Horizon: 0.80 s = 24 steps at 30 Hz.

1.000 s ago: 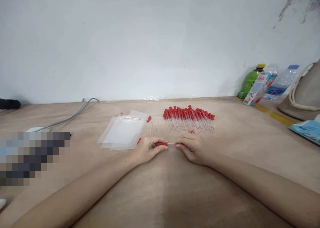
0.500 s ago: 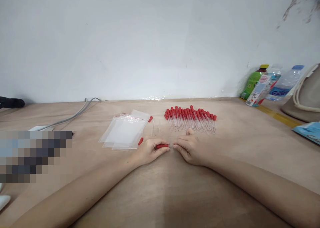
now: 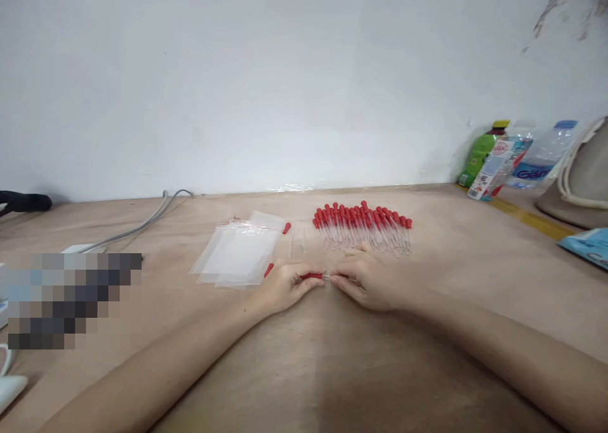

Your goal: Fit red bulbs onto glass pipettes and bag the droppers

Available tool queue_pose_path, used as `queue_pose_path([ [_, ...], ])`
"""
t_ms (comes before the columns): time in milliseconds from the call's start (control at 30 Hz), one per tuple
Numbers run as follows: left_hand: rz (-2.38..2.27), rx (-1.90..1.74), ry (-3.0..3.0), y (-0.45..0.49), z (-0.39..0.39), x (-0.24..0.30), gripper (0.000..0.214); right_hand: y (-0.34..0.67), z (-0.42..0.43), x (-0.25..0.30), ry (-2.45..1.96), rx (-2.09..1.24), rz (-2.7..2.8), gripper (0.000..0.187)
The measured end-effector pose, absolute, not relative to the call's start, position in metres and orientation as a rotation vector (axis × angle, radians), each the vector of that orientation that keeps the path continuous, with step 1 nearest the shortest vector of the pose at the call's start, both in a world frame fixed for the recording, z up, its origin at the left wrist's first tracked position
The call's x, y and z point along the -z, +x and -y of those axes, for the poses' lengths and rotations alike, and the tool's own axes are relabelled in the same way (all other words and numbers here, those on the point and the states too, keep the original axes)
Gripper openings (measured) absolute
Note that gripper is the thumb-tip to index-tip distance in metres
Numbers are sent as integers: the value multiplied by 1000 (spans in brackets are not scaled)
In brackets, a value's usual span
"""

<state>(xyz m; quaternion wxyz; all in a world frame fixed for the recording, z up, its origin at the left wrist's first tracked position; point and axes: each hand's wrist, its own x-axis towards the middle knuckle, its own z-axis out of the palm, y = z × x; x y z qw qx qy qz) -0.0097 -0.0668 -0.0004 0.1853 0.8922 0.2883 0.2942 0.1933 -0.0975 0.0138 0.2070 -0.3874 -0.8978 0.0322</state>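
My left hand (image 3: 287, 285) is closed on a red rubber dropper bulb (image 3: 312, 275), held level just above the table. Facing it, my right hand (image 3: 363, 278) pinches a clear glass dropper tube (image 3: 327, 277), whose end meets the bulb's mouth; most of the tube is hidden by my fingers. Behind my right hand lies a row of droppers with red bulbs (image 3: 351, 214). Two loose glass tubes (image 3: 291, 244) rest beyond my left hand. One loose red bulb (image 3: 287, 228) lies by the bags, and another red bulb (image 3: 268, 269) sits beside my left wrist.
Clear zip bags (image 3: 235, 252) lie overlapped left of centre. A grey cable (image 3: 142, 224) runs along the left of the wooden table (image 3: 266, 370). Bottles, including a green one (image 3: 479, 157), a carton (image 3: 498, 167) and a beige bag (image 3: 579, 173) stand at the right.
Both hands stay together at the same spot. My left fingers now cover more of the red bulb, and my right-hand fingers have shifted slightly. The view has moved a little.
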Motion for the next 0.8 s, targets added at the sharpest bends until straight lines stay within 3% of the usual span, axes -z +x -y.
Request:
queue_pose_path([
  [167, -1076, -762, 2517, -24, 53, -19, 53, 206, 92, -30, -1277, -351, 2409, 22],
  [333, -1551, -335, 2469, -48, 38, -38, 48, 204, 58, -28, -1639, -633, 1959, 26],
  [433, -1646, -74, 2429, -51, 39, -42, 46, 184, 35, -27, -1779, -459, 1822, 30],
  [600, -1707, 58, 2453, -46, 46, -43, 33, 144, 7, -21, -1891, -60, 1916, 32],
  [800, -1659, 31, 2429, -47, 41, -41, 18, 129, -10, -10, -1984, 37, 1951, 29],
])
